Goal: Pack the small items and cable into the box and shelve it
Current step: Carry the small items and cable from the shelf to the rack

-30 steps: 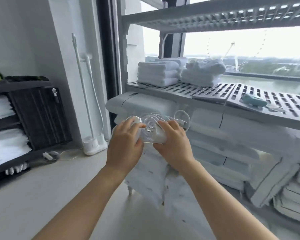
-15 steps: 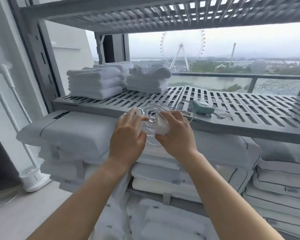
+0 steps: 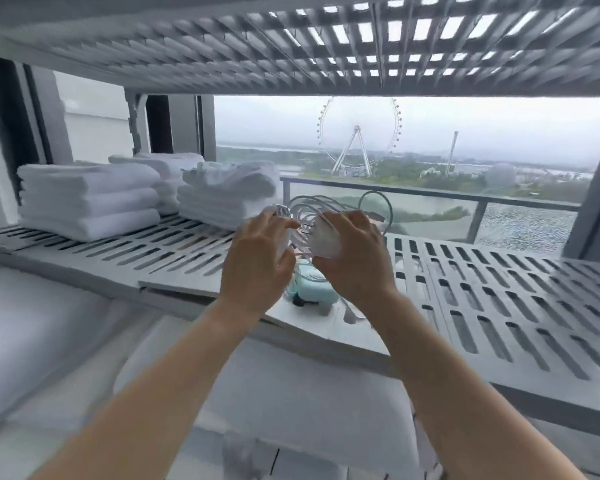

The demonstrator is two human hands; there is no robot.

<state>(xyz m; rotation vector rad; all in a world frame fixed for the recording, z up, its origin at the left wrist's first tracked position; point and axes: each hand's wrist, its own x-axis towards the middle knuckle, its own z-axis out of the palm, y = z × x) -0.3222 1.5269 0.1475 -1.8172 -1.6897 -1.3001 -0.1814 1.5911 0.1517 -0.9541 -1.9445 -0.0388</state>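
Both my hands hold a bundle just above the slatted grey shelf (image 3: 499, 306). My left hand (image 3: 257, 261) grips a small white item with a shiny metal tip (image 3: 282, 211). My right hand (image 3: 355, 261) grips a rounded white piece (image 3: 323, 239). A coiled white cable (image 3: 307, 211) loops between and above the two hands. Directly below them a small teal box (image 3: 314, 291) sits on the shelf, partly hidden by my fingers. A small black part (image 3: 297, 301) and a white cable end (image 3: 347, 315) lie beside it.
Folded white towels (image 3: 87, 199) and a second stack (image 3: 229, 192) stand on the shelf's left half. Another slatted shelf (image 3: 291, 46) hangs close overhead. White bedding (image 3: 32, 327) fills the level below. The shelf's right half holds nothing visible.
The view has closed in on the shelf. My hands have carried the cable bundle up and forward, from in front of the bedding to above the teal box.
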